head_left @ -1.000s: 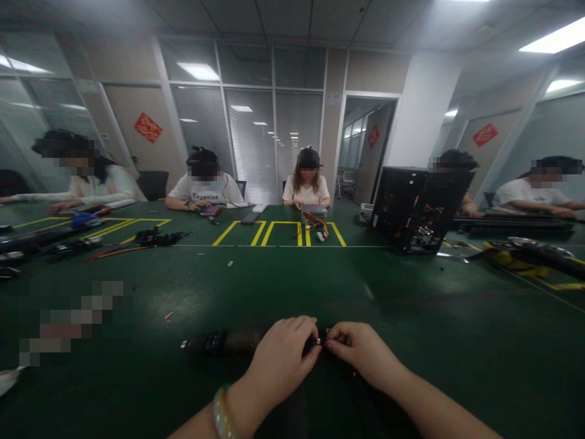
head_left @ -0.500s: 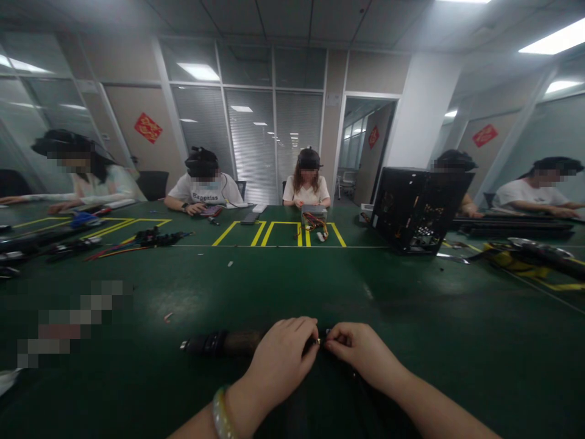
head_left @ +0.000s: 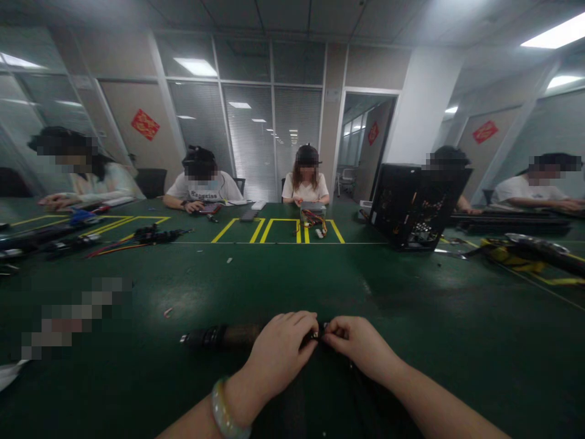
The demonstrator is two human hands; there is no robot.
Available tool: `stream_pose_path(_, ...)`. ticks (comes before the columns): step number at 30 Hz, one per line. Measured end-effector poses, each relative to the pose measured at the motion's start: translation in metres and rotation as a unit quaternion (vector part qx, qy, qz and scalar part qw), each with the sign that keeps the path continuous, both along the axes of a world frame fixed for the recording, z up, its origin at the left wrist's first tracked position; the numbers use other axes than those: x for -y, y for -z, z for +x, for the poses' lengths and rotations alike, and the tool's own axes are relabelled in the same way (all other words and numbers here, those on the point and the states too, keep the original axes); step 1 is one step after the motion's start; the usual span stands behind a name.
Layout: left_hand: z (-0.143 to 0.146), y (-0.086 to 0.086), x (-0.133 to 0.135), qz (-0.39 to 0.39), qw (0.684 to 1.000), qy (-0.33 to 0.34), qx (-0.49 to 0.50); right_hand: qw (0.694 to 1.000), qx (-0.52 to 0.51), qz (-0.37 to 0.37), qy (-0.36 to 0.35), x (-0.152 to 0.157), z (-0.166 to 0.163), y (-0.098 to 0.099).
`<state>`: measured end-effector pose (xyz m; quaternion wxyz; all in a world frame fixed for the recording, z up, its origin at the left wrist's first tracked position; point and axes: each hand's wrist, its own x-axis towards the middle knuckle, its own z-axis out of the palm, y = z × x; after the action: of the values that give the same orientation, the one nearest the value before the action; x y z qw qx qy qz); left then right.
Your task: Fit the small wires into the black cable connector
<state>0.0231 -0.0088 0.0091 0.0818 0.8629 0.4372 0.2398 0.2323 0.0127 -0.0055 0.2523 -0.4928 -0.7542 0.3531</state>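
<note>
My left hand (head_left: pixel 284 346), with a pale bangle (head_left: pixel 227 410) at its wrist, is closed over the right end of a long dark thing (head_left: pixel 237 335) lying crosswise on the green table. It has black bands and a silvery metal tip (head_left: pixel 183 338) at its left end; its kind is unclear. Close by on the right, my right hand (head_left: pixel 361 344) pinches with thumb and fingers at a small dark part with a bright metal spot. Fingers hide most of that part. Below the hands a dark strip runs toward me, too dim to make out.
A black computer case (head_left: pixel 418 207) stands at the back right. Loose cables (head_left: pixel 150 236) lie at the left, and a power supply with coloured wires (head_left: pixel 313 214) sits before a person opposite. Several people work around the table (head_left: pixel 283 280). A small scrap (head_left: pixel 169 312) lies left of my hands.
Both hands stay together on the dark thing, with only slight finger movement. The view has shifted a little. At the far left, a person's hands have drawn closer together.
</note>
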Motion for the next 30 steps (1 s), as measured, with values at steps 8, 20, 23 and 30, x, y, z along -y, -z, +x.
stream_pose_path(8, -0.0003, 0.0011, -0.0018, 0.013, 1.000, 0.001, -0.003, 1.000, -0.004, -0.006, 0.000, 0.0011, 0.0003, 0.0002)
stream_pose_path(20, -0.0005, 0.0023, -0.0013, 0.009, 1.000, -0.005, -0.010, 1.000, -0.013, -0.016, 0.001, 0.0010, 0.0009, -0.0001)
stream_pose_path(23, -0.0004, 0.0015, -0.0015, 0.003, 1.000, -0.003, -0.003, 1.000, -0.009, -0.018, 0.000, 0.0004, 0.0013, 0.0008)
stream_pose_path(30, 0.0000, 0.0008, -0.0015, -0.006, 1.000, -0.023, -0.004, 1.000, 0.000, -0.007, 0.000, 0.0003, 0.0003, 0.0007)
